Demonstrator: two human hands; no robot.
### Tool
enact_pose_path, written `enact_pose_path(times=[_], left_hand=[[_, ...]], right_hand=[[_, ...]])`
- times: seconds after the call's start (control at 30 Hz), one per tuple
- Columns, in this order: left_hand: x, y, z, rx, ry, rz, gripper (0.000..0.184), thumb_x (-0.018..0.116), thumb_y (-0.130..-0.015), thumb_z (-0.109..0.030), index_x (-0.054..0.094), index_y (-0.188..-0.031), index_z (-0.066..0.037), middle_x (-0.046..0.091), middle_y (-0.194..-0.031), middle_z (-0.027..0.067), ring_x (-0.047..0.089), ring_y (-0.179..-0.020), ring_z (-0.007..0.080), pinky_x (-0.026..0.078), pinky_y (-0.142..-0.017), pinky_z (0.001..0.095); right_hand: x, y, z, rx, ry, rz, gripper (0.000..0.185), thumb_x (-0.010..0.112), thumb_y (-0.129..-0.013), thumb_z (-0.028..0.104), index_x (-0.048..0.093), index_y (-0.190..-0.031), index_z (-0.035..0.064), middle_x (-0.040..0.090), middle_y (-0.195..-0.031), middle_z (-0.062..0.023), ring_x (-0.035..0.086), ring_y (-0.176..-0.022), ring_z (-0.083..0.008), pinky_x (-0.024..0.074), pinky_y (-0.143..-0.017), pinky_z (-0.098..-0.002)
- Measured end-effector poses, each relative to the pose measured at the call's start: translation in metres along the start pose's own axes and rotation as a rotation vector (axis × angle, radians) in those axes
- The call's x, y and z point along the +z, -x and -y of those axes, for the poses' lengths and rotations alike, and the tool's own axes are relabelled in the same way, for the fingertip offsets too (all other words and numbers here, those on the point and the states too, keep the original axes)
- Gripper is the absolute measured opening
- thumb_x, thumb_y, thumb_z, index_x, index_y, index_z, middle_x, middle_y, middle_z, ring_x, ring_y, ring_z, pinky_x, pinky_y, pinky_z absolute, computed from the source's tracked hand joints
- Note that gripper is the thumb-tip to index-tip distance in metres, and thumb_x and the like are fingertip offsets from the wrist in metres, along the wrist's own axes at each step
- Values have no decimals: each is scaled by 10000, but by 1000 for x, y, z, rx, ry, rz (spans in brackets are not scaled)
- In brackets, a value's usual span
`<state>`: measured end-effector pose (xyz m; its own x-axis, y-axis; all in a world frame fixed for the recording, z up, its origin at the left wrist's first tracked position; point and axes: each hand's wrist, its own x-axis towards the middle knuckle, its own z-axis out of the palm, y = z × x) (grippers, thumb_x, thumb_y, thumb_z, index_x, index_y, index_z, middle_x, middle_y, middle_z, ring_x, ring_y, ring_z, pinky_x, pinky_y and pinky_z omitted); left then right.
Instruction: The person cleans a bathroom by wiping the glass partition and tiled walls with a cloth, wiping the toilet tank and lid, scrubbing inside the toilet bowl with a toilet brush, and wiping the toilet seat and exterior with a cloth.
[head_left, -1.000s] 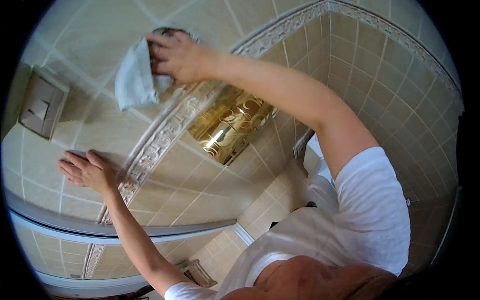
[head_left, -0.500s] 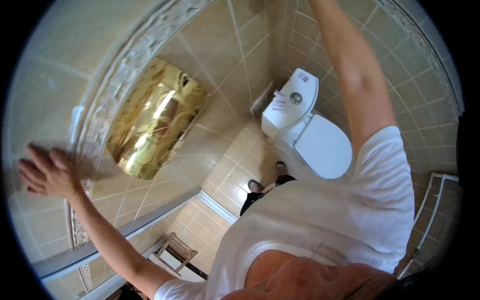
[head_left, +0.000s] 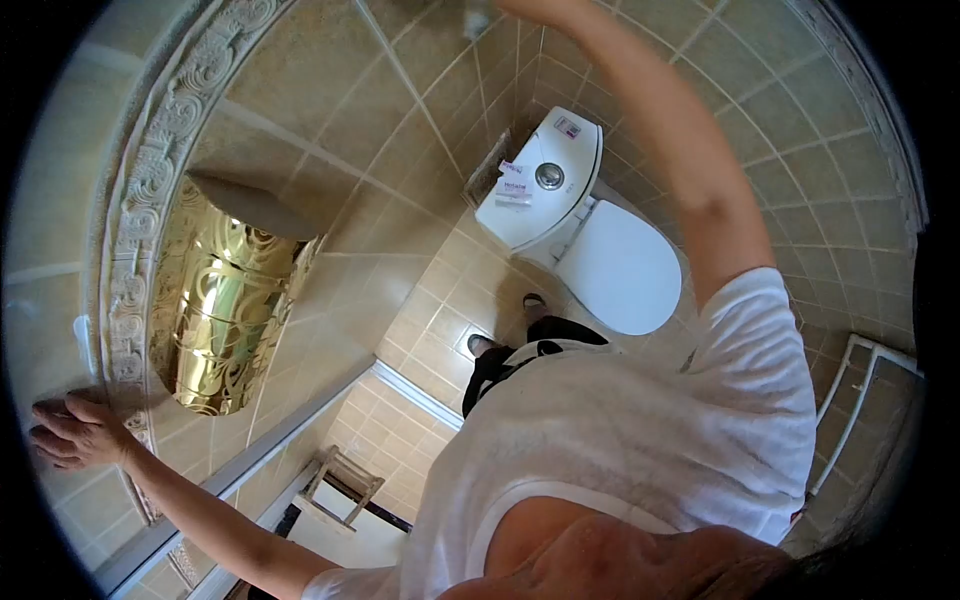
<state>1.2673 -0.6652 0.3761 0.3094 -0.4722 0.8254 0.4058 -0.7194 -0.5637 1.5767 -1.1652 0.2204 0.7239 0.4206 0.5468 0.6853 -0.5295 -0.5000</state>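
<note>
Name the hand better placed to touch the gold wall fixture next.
Probably the left: the left hand is at the tiled wall, beside the gold fixture; the right arm extends to the picture's top edge, farther away.

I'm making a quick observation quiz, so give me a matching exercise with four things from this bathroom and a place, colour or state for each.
1. Left hand
2. Toilet lid
3. Flush button
4. Patterned cylinder

A. Shiny gold
B. On top of the toilet tank
C. Laid against the wall tiles
D. White and closed

Pairs: 1-C, 2-D, 3-B, 4-A
</note>
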Motion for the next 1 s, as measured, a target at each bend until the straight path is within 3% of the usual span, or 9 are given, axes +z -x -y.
enact_pose_path(times=[0.07, 0.13, 0.23, 0.3, 0.4, 0.53, 0.87, 0.97, 1.0], left_hand=[[4, 0, 9, 49, -5, -26, 511, 370, -857, -552, 546, -1162, -182, 512, -1140, 152, 464, -1057, 308, 341, -871, 464], [4, -2, 3, 91, 6, -55, 521, 366, -859, -552, 562, -1133, -156, 525, -1095, 134, 473, -1030, 292, 352, -857, 440], [10, 7, 21, 116, -25, -74, 523, 374, -860, -541, 577, -1108, -127, 534, -1062, 112, 476, -999, 277, 356, -853, 426], [18, 19, 53, 150, -82, -95, 509, 396, -858, -522, 584, -1098, -114, 536, -1059, 104, 475, -981, 272, 352, -858, 422], [16, 17, 49, 151, -68, -95, 471, 453, -842, -473, 576, -1113, -109, 536, -1079, 118, 462, -1019, 287, 334, -888, 431], [8, 6, 30, 97, 2, -29, 478, 467, -836, -461, 544, -1160, -119, 480, -1177, 169, 403, -1134, 300, 293, -940, 456], [6, 5, 23, 92, -25, -69, 530, 401, -851, -539, 543, -1169, -140, 481, -1184, 172, 432, -1114, 305, 314, -937, 456], [3, 6, 18, 122, -29, -48, 546, 394, -848, -556, 541, -1173, -143, 481, -1187, 169, 436, -1117, 294, 314, -938, 455], [2, 7, 20, 131, -62, -29, 541, 397, -847, -556, 544, -1171, -148, 483, -1190, 161, 433, -1125, 289, 316, -933, 454]], right_hand=[[23, 61, -86, 68, 263, -184, 497, 523, -722, 120, 423, -1203, 44, 476, -1154, -246, 462, -1068, -377, 369, -923, -440], [18, 109, -141, 357, 425, 180, 518, 653, -714, 280, 492, -1172, 100, 440, -1229, -164, 423, -1137, -350, 368, -895, -465], [43, 168, -173, 564, 488, 256, 577, 617, -751, 340, 423, -1260, 149, 342, -1345, -118, 351, -1203, -351, 334, -949, -494], [60, 198, -174, 602, 502, 354, 591, 629, -745, 288, 399, -1269, 140, 361, -1324, -120, 417, -1135, -383, 390, -908, -473], [97, 240, -181, 650, 525, 484, 565, 632, -741, 286, 424, -1251, 160, 389, -1296, -108, 403, -1148, -362, 382, -900, -497], [125, 269, -133, 741, 615, 466, 552, 643, -729, 286, 447, -1235, 184, 410, -1272, -92, 404, -1139, -332, 383, -877, -518], [142, 283, -82, 678, 578, 411, 569, 671, -679, 229, 474, -1212, 208, 434, -1242, -57, 431, -1085, -288, 421, -789, -485], [148, 289, -68, 688, 513, 436, 535, 640, -691, 199, 487, -1204, 210, 440, -1230, -61, 436, -1065, -288, 413, -790, -487], [154, 294, -62, 597, 533, 404, 497, 605, -708, 179, 499, -1193, 204, 445, -1220, -64, 438, -1056, -292, 406, -799, -490]])
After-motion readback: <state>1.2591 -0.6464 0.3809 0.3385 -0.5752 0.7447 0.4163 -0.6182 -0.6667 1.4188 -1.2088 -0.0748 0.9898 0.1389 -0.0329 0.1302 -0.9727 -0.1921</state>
